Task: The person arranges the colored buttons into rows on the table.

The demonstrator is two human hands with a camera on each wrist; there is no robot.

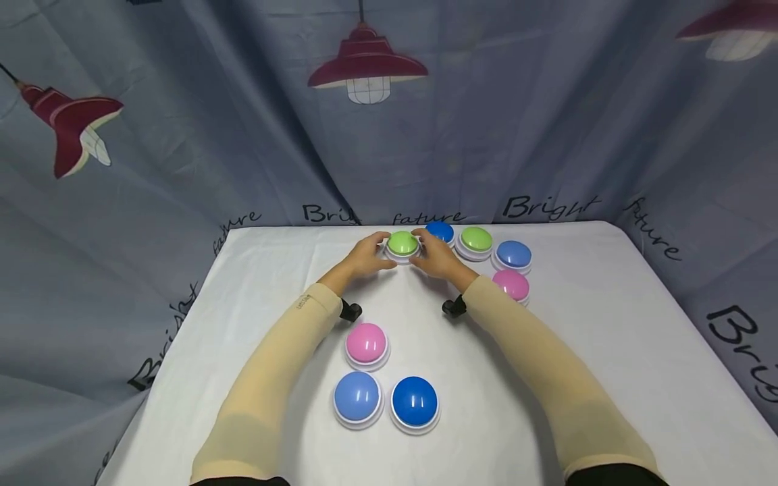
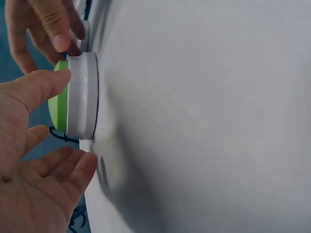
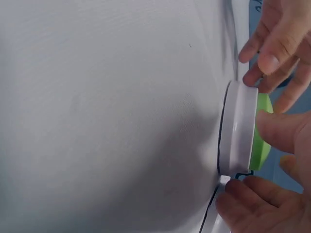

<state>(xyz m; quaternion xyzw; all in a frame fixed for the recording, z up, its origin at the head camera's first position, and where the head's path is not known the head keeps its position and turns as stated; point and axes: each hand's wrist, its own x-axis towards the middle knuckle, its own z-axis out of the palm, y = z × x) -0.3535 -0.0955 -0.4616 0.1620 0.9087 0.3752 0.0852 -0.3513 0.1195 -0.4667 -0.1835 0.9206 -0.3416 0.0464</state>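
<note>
A round push button with a green dome and white base [image 1: 402,244] sits at the far edge of the white table, between the two hands. My left hand [image 1: 365,258] is at its left side, fingers spread and thumb beside the green dome [image 2: 59,99]. On the other side my right hand [image 1: 439,259] has its thumb by the dome and its loose fingers around the white base [image 3: 238,128]. Whether the fingertips touch the button is hard to tell. Behind the right hand stands a dark blue button [image 1: 440,231], partly hidden.
To the right stand another green button [image 1: 476,239], a light blue one [image 1: 513,254] and a pink one [image 1: 510,284] partly behind the right sleeve. Nearer, between the forearms, are pink [image 1: 367,343], light blue [image 1: 356,397] and dark blue [image 1: 415,401] buttons. A grey-blue curtain [image 1: 389,155] hangs behind.
</note>
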